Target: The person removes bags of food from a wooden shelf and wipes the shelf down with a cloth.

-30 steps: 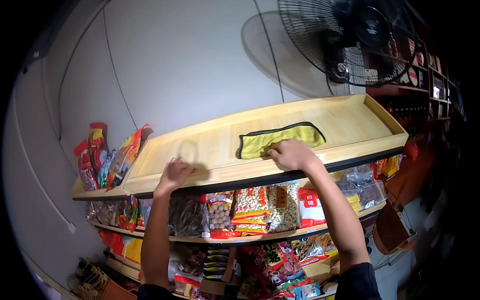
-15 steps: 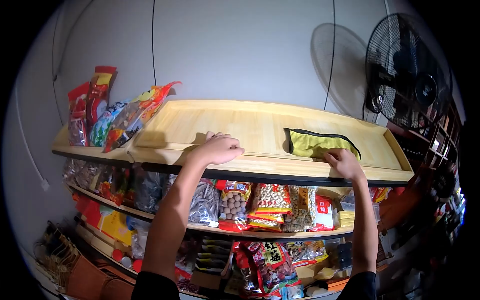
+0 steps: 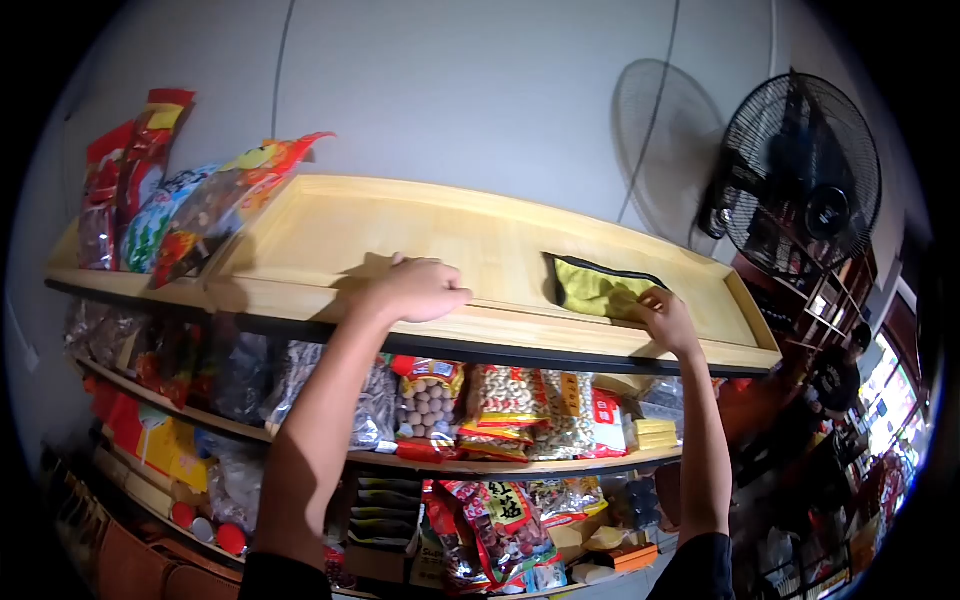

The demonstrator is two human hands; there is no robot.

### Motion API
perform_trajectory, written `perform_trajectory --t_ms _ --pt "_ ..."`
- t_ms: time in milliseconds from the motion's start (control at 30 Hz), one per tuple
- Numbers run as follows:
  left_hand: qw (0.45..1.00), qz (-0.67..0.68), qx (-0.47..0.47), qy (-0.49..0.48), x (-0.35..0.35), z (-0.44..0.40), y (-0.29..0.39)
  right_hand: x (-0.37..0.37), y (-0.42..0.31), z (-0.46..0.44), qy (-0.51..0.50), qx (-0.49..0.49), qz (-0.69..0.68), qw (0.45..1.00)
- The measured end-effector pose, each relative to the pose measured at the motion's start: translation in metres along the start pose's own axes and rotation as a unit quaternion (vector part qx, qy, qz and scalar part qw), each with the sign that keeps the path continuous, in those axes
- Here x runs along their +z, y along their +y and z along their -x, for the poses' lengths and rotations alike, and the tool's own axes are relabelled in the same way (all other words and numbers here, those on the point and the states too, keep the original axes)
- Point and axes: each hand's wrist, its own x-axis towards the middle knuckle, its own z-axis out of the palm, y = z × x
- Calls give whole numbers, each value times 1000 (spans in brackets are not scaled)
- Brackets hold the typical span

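A yellow-green cloth [image 3: 597, 289] with dark edging lies in the right part of a shallow wooden shelf tray [image 3: 440, 225]. My right hand [image 3: 668, 320] pinches the right end of the cloth between thumb and fingers, just above the tray's front lip. Further left, my left hand [image 3: 425, 290] is closed over the front lip [image 3: 510, 322], its fingers curled to the inner side and their tips hidden.
Upright snack bags [image 3: 150, 200] lean at the shelf's left end. Packed bags of nuts [image 3: 508, 395] and dried goods fill the tiers below. A black fan [image 3: 800, 170] is at the right by the wall. A person [image 3: 835, 385] is in the background at right.
The view has turned right and tilted, so the shelf appears shifted left. My right hand's fingers have gone from a curled fist at the cloth to a pinch. The left hand stays on the lip.
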Motion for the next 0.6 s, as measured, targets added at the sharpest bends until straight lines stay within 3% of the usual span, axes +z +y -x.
perform_trajectory --t_ms 67,133,167,233,300,333,500,567,600 --pt "1000 22 -7 -6 -5 3 7 -7 7 -5 -52 -19 94 994" --pt "1000 5 -8 -9 -15 8 17 -16 8 -12 -154 46 124 979" --pt "1000 -2 -12 -5 -14 10 18 -25 11 -12 -171 30 138 975" --pt "999 -23 -13 23 -13 13 20 -37 70 -27 -219 -191 307 906" --pt "997 -34 2 64 -5 11 15 -58 81 -22 -165 99 246 950" --pt "996 -32 19 75 -2 11 14 -69 105 -22 -133 161 209 955" --pt "989 1 76 127 7 4 7 -121 265 -24 -70 218 256 939" --pt "986 -23 67 151 13 0 -7 -144 280 -22 -202 84 445 868" --pt "985 109 25 129 13 5 2 -143 299 -23 -106 173 386 900"
